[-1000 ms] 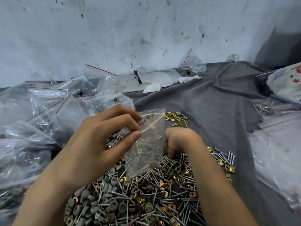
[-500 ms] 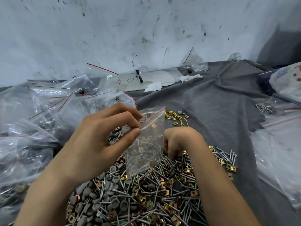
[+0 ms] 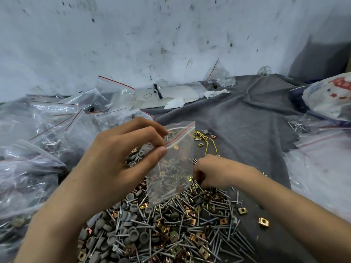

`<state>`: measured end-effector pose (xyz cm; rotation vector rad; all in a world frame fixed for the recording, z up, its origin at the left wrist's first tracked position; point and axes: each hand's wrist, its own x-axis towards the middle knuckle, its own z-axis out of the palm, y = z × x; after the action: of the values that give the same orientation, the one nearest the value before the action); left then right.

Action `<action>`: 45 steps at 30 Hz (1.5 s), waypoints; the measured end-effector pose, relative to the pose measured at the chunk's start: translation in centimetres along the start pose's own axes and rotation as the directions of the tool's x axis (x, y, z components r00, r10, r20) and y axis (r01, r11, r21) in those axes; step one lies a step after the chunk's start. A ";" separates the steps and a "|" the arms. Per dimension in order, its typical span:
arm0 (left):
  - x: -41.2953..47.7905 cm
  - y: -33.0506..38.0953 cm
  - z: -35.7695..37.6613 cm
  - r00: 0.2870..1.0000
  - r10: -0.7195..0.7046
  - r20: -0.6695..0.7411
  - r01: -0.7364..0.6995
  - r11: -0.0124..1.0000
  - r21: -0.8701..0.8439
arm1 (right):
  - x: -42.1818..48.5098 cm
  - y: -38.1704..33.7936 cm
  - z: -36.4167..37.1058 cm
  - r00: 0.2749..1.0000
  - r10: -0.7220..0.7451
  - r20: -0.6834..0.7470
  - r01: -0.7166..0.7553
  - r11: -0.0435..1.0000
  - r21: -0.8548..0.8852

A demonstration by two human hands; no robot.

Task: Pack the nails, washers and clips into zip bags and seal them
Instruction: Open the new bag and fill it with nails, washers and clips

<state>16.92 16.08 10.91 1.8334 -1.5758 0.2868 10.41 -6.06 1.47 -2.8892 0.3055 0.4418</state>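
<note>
Above the counter's near edge, my left hand pinches the zip bag by its red-lined mouth, thumb against fingertips. It hangs upright, partly filled with nails and clips, its bottom down at the heap of nails, grey washers and brass clips. Just right of the bag my right hand curls down into the heap; whether it grips anything I cannot tell. Beyond lies yellow wire on the grey cloth; filled bags crowd the left edge.

No readable text or labels.
</note>
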 end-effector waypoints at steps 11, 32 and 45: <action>-0.1 0.4 -0.2 1.000 0.020 0.008 -0.020 1.000 -0.012 | -0.7 -0.2 1.8 0.999 -0.032 -0.014 0.032 0.999 0.012; -0.2 0.6 -0.2 0.999 0.018 0.030 -0.018 1.000 -0.012 | -1.1 1.1 1.5 0.986 -0.097 -0.138 0.109 0.990 0.084; -0.1 0.6 0.0 0.999 0.000 0.050 0.000 1.000 0.000 | -0.8 1.1 2.3 0.975 -0.165 -0.150 0.158 0.986 -0.059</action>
<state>16.34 16.16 11.02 1.8530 -1.6098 0.2427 8.77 -6.43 -0.61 -2.9702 0.0820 0.2004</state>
